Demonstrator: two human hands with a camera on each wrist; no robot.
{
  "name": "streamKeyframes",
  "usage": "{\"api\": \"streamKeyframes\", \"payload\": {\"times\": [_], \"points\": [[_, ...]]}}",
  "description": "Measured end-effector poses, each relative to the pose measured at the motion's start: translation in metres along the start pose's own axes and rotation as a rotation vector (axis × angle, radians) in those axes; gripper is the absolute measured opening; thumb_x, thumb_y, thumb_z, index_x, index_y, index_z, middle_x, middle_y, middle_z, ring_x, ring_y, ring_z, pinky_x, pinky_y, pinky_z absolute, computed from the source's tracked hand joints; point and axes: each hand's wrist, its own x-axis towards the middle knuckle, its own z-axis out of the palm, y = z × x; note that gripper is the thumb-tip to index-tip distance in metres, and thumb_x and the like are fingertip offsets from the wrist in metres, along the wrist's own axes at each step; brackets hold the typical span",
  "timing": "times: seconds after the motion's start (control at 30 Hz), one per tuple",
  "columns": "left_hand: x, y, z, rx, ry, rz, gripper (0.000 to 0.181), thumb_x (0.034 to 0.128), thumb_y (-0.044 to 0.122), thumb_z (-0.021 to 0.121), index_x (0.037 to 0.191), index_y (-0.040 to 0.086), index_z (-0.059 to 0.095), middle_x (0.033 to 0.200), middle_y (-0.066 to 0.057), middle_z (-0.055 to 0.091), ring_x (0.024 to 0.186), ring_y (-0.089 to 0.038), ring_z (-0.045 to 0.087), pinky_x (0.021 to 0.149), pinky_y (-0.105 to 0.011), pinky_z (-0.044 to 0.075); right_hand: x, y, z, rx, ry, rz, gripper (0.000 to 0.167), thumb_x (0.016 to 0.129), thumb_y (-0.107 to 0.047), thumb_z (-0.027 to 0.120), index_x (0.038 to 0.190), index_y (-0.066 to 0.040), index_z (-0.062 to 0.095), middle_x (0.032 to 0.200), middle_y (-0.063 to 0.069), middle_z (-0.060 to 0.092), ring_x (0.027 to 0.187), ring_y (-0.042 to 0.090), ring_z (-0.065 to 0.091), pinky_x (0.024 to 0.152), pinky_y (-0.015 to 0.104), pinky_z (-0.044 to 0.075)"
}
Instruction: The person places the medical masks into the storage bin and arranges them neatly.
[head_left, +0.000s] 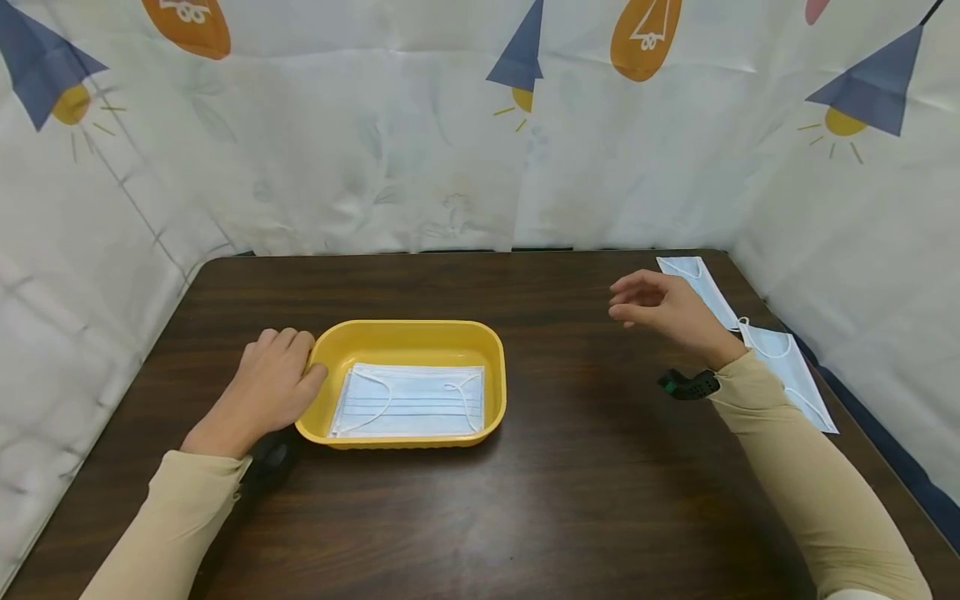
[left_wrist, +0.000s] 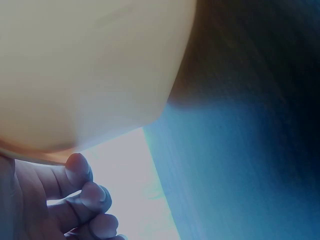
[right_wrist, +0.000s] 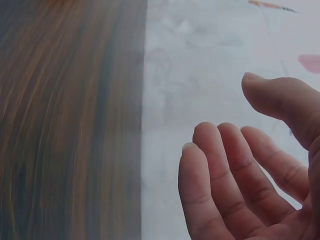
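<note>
A yellow plastic tray (head_left: pixel 411 332) stands left of the middle of the table, with a stack of pale blue face masks (head_left: pixel 412 404) lying flat inside. My left hand (head_left: pixel 273 379) grips its left rim, thumb on the inner side and fingers outside. In the left wrist view the fingertips (left_wrist: pixel 102 225) curl under the tray's wall (left_wrist: pixel 95 75). Over the table's right part, my right hand (head_left: pixel 660 308) hovers with fingers loosely bent and nothing in them. Beyond it are a far face mask (head_left: pixel 708 292) and a nearer face mask (head_left: pixel 783 367), partly behind the right forearm.
The dark wood table (head_left: pixel 525 517) ends at a white patterned curtain (head_left: pixel 450 167) at the back and both sides. A black wrist strap (head_left: pixel 690 385) sits at the right cuff. The two loose masks lie along the table's right edge.
</note>
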Motion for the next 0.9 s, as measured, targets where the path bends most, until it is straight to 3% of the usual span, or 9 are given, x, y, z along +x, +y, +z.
{"api": "streamKeyframes", "payload": {"times": [0.3, 0.53, 0.67, 0.9], "points": [[0.0, -0.001, 0.002, -0.004, 0.016, 0.004, 0.024, 0.0964, 0.02, 0.046, 0.097, -0.002, 0.056, 0.086, -0.013, 0.054, 0.087, -0.034, 0.044, 0.071, -0.04, 0.031, -0.015, 0.019, -0.024, 0.006, 0.094, 0.044, 0.041, 0.093, -0.034, 0.077, 0.127, -0.016, 0.065, 0.105, -0.014, 0.075, 0.089, 0.009, 0.075, 0.084, 0.031, 0.059], [0.001, 0.0, 0.002, -0.004, 0.017, 0.01, 0.025, 0.096, 0.02, 0.047, 0.098, -0.003, 0.057, 0.088, -0.015, 0.056, 0.087, -0.035, 0.045, 0.071, -0.041, 0.033, -0.025, 0.039, -0.045, -0.003, 0.172, 0.054, 0.041, 0.093, -0.029, 0.076, 0.129, -0.012, 0.063, 0.105, -0.019, 0.073, 0.085, 0.004, 0.074, 0.079, 0.021, 0.056], [0.001, 0.0, 0.001, -0.011, 0.008, 0.001, 0.025, 0.0964, 0.02, 0.047, 0.099, -0.003, 0.056, 0.089, -0.015, 0.056, 0.089, -0.036, 0.045, 0.073, -0.042, 0.033, -0.029, 0.053, -0.057, -0.01, 0.217, 0.057, 0.043, 0.093, -0.025, 0.076, 0.131, -0.009, 0.062, 0.105, -0.02, 0.072, 0.086, 0.002, 0.074, 0.08, 0.022, 0.059], [0.002, -0.001, 0.002, -0.02, 0.004, -0.002, 0.025, 0.0966, 0.019, 0.047, 0.099, -0.003, 0.057, 0.09, -0.016, 0.057, 0.089, -0.036, 0.044, 0.073, -0.043, 0.033, -0.039, 0.079, -0.078, -0.007, 0.238, 0.086, 0.048, 0.096, -0.023, 0.073, 0.139, -0.012, 0.056, 0.111, -0.025, 0.067, 0.092, 0.002, 0.073, 0.081, 0.016, 0.057]]}}
